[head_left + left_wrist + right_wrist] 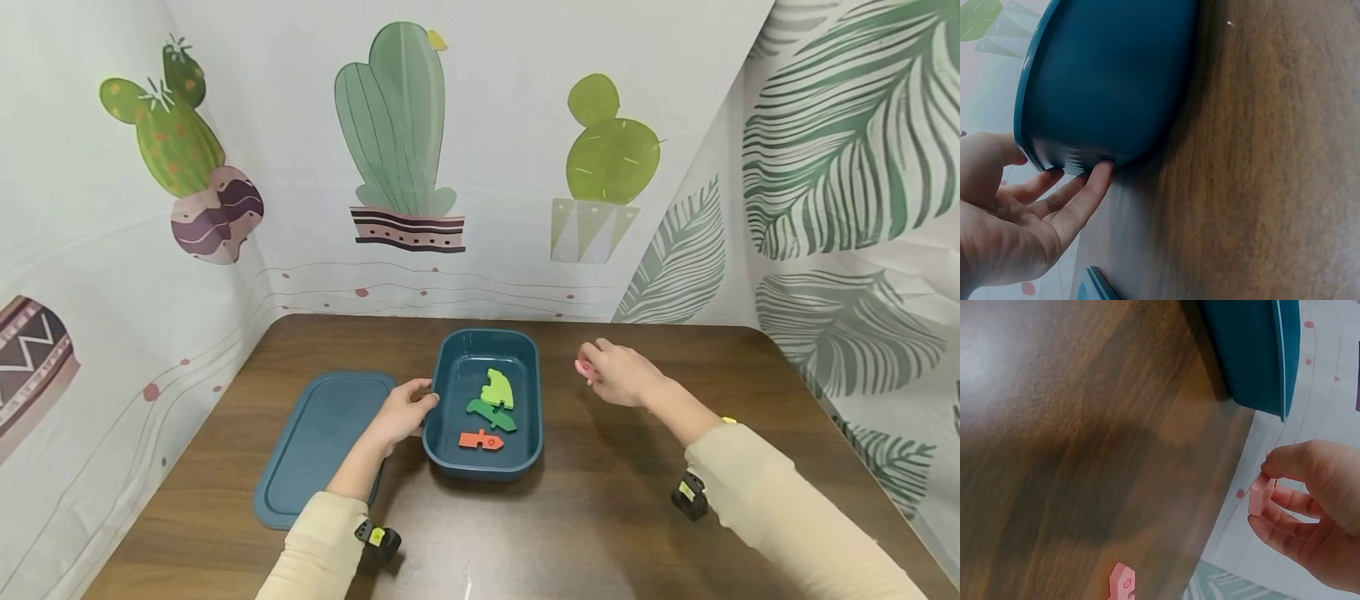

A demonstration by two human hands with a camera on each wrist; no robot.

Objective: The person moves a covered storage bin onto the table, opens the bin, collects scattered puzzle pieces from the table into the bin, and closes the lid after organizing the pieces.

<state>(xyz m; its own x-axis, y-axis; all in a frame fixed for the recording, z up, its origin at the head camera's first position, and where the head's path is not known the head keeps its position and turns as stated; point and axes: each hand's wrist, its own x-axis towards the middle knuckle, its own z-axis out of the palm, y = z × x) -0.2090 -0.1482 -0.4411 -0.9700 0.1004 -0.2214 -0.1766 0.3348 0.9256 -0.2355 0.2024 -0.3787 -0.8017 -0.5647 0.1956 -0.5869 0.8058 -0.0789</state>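
Resting on a dark wooden table (pixel 615 500), with printed cactus and leaf backdrop sheets (pixel 405 142) standing behind and to both sides. Lying flat at left: teal lid (pixel 322 446), off its container, just beside the teal rectangular tray (pixel 534 367). Sitting open near table centre, tray already holding three flat puzzle pieces: light green piece (pixel 498 389), dark green piece (pixel 491 414) partly under it, orange piece (pixel 480 440) nearest the front wall.

Left hand (pixel 405 412): fingers straight, spread apart, pressing against the tray's left outer wall; seen from the left wrist, fingertips (pixel 1100 172) touching the wall just under the rim. Nothing gripped.

Right hand (pixel 618 372): raised off the table to the right of the tray, near it but not over it, thumb and fingers pinched on a pink puzzle piece (pixel 1261 495). Held clear of the table surface.

Lying on the table in the right wrist view: one more pink piece (pixel 1122 582), apart from the tray.

Progress, judged: three pieces in, one in hand not yet placed, at least one left on the table, lid not yet on.
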